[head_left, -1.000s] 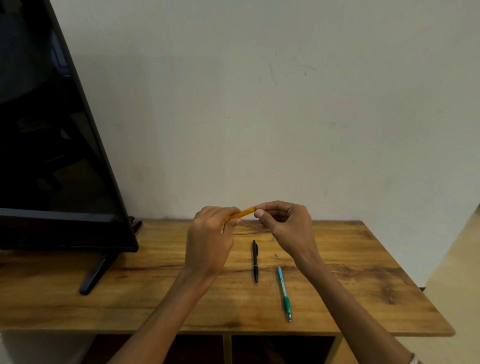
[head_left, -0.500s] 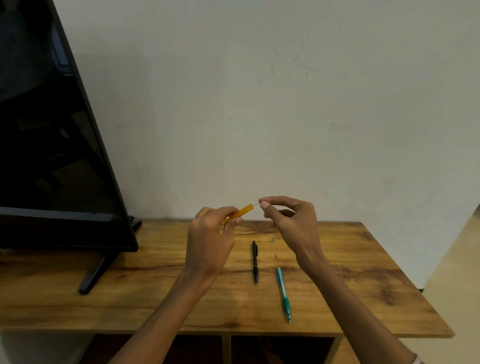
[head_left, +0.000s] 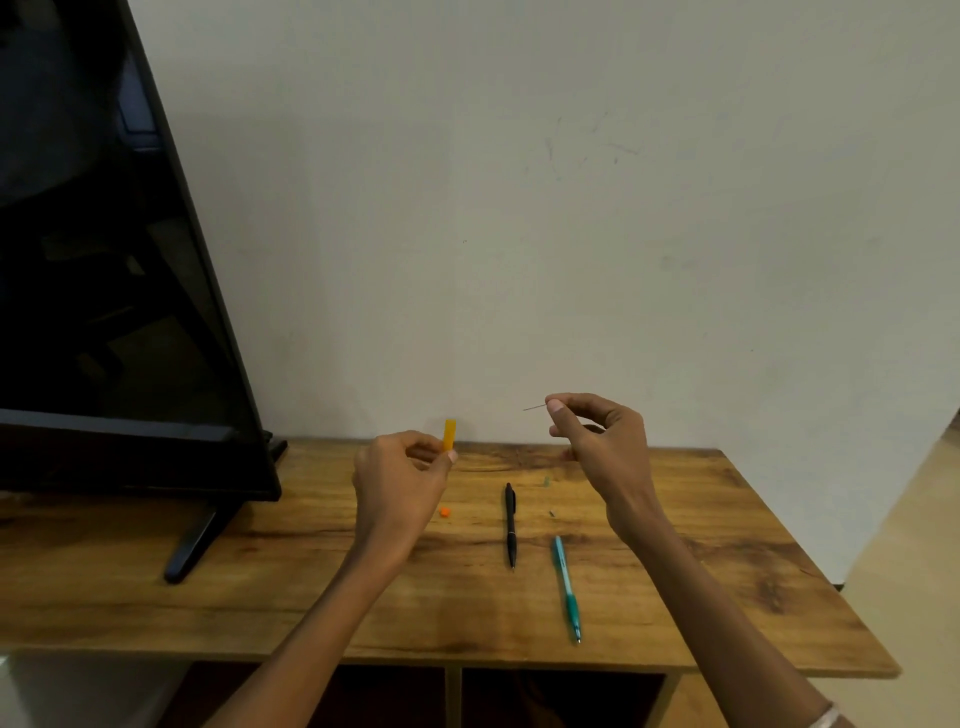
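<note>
left hand (head_left: 402, 486) pinches the orange tube (head_left: 449, 434) low down, so it stands upright, up and left of the black pen (head_left: 510, 525). right hand (head_left: 602, 447) has a tight fingertip grip on a thin lead (head_left: 534, 408), up and right of the pen, long axis near level, free end pointing left toward the tube. teal pencil (head_left: 567, 590) lies just right of the pen on the tabletop (head_left: 208, 613), nearer the right hand. open air between the hands, wall (head_left: 571, 208) close behind.

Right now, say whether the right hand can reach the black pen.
Probably yes: the black pen lies uncovered on the table, nothing between it and the right hand, which pinches a thin rod.
</note>
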